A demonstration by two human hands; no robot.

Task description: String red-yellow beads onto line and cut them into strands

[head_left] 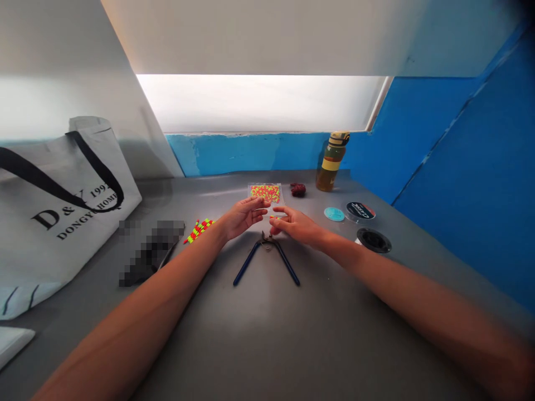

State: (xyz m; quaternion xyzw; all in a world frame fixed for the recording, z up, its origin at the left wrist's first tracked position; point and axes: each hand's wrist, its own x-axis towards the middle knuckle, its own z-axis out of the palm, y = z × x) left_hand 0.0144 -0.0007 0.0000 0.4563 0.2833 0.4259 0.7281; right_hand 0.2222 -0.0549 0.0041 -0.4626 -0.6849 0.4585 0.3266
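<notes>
Your left hand and right hand meet past the middle of the tabletop, fingertips nearly touching. Left fingers half curled, tips at the near edge of the bead packet; grip unclear. Right thumb and forefinger drawn close; a small bright piece shows between the 2 hands, holder unclear. Packet lies flat, toward the far edge. Pliers lie open just beneath the hands, handles splayed toward you. Bead strand just left of the left wrist. Bottle at the far edge, spool toward the right edge, tote bag along the left edge. Near half of the tabletop open.
</notes>
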